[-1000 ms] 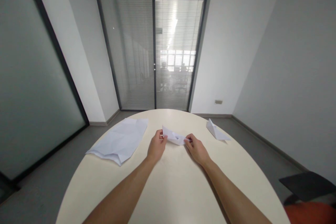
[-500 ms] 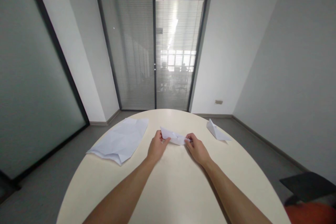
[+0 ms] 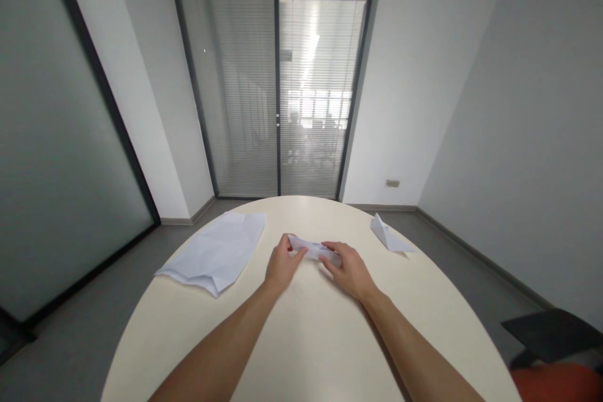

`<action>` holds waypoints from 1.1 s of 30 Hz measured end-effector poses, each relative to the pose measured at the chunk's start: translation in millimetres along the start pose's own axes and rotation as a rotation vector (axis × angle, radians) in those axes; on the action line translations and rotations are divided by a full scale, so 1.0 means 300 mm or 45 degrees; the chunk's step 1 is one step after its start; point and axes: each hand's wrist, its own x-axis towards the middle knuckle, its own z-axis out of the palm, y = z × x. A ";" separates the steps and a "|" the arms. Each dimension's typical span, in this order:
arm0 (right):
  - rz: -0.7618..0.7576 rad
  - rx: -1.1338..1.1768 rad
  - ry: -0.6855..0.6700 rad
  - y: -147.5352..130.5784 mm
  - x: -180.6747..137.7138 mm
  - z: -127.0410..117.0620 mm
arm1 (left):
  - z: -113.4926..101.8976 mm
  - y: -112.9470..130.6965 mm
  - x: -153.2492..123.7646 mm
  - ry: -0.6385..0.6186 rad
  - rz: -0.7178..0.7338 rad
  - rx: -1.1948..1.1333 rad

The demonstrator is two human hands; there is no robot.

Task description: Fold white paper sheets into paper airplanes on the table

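folded white paper (image 3: 313,250) at centre, toward the far half of the desk (image 3: 301,333) — a long, narrow shape lying crosswise between two bare hands. whether it touches the surface or is held a little above it, cannot tell. the face in view looks plain white; its underside is hidden.

left grip (image 3: 282,265) closed on the paper's left end, thumb along the near side, fingertips behind. right grip (image 3: 351,269) pinching the right end, thumb below on the near side, fingers laid over the upper edge. both bare forearms reach in from the near edge.

to the left, near the desk's rim: white sheets (image 3: 217,250), lying flat, creased, near corner curled. to the right, well apart from the hands: a second folded piece (image 3: 389,239), pointed, one peak standing up.

beyond: glass doors (image 3: 235,94) in dark frames, blinds behind the panes. low on the wall right of them, a small plate (image 3: 392,183) — any marking too small to read. lower right corner: a chair (image 3: 551,333), black back, red seat.
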 end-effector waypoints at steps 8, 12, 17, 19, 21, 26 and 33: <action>-0.041 -0.022 -0.002 -0.018 0.004 -0.012 | 0.001 0.027 -0.009 -0.072 0.015 -0.023; -0.007 -0.042 -0.009 -0.007 0.007 -0.005 | -0.001 0.037 -0.014 -0.025 0.126 -0.009; -0.022 -0.090 -0.012 -0.003 0.005 -0.009 | -0.020 0.086 -0.033 0.051 0.476 0.358; -0.052 -0.108 -0.012 -0.006 0.003 -0.014 | -0.024 0.111 -0.041 -0.009 0.587 0.518; -0.086 -0.122 -0.026 -0.012 0.003 -0.018 | -0.025 0.131 -0.048 -0.099 0.646 0.641; -0.134 -0.151 -0.111 -0.031 0.004 -0.020 | -0.022 0.145 -0.056 -0.226 0.698 0.740; -0.179 -0.110 -0.197 -0.034 -0.002 -0.015 | -0.018 0.127 -0.053 -0.276 0.682 0.795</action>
